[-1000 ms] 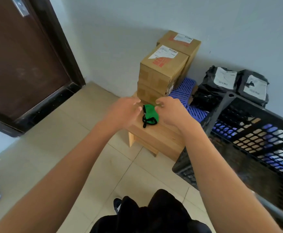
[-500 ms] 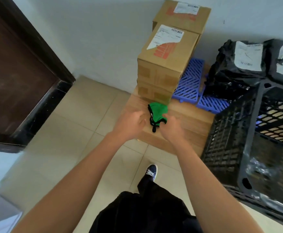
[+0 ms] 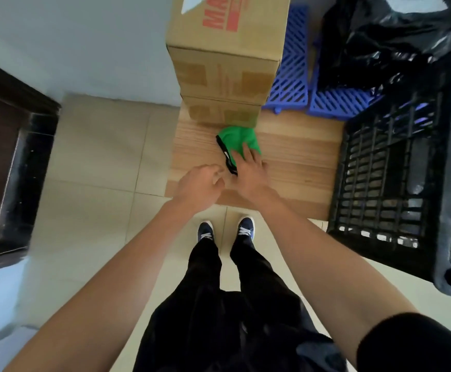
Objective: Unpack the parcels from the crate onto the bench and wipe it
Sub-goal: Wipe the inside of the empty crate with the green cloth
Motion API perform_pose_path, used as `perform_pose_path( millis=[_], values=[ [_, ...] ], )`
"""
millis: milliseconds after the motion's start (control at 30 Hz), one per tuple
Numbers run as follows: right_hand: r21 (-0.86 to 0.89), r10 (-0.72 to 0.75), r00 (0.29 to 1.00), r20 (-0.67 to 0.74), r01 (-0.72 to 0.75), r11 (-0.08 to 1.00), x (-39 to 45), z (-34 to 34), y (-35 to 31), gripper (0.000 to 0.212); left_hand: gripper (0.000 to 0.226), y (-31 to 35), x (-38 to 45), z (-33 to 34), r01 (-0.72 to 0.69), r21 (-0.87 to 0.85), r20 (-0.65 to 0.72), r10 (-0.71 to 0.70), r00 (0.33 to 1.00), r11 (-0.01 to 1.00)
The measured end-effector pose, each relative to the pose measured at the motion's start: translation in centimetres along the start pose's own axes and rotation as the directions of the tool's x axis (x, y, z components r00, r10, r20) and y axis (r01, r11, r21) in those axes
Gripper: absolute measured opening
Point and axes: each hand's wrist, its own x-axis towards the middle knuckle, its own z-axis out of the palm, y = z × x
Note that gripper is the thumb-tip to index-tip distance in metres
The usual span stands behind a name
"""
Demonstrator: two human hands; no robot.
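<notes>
A green cloth with a black edge lies on the low wooden bench, right in front of two stacked cardboard boxes. My right hand presses flat on the near part of the cloth, fingers spread. My left hand hovers just left of it over the bench's front edge, fingers loosely curled and holding nothing. Black plastic-wrapped parcels rest at the back right on blue slatted mats. The black crate stands at the right, against the bench.
A dark wooden door and its frame are on the left. The pale wall runs behind the bench. My feet in dark shoes stand on the beige tiled floor just before the bench.
The view has tilted down and closer. My right hand has gone from pinching the cloth to lying flat on it; my left hand has let go and drawn back left.
</notes>
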Motion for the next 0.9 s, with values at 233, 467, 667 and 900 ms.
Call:
perform_pose_path(
  millis=[233, 467, 667, 900],
  values=[
    [-0.099, 0.011, 0.983, -0.184, -0.030, 0.995, -2.4, 3.0, 1.3, 0.051, 0.037, -1.8, 1.6, 0.5, -0.043, 0.020, 0.054, 0.041, 0.998, 0.999],
    [-0.148, 0.147, 0.946, -0.288, -0.195, 0.970, -3.4, 4.3, 1.9, 0.051, 0.035, -2.3, 1.9, 0.6, -0.078, 0.043, 0.077, 0.074, 0.994, 0.996],
    [-0.196, 0.158, 0.939, -0.306, -0.224, 0.955, -4.5, 5.5, 2.3, 0.055, 0.041, -2.6, 1.4, 0.7, -0.130, 0.044, 0.109, 0.124, 0.986, 0.991],
    [-0.037, 0.210, 0.932, -0.296, -0.231, 0.972, -6.2, 5.6, 2.1, 0.035, 0.039, -2.9, 0.0, 0.3, -0.139, 0.059, 0.121, 0.131, 0.984, 0.989]
  ],
)
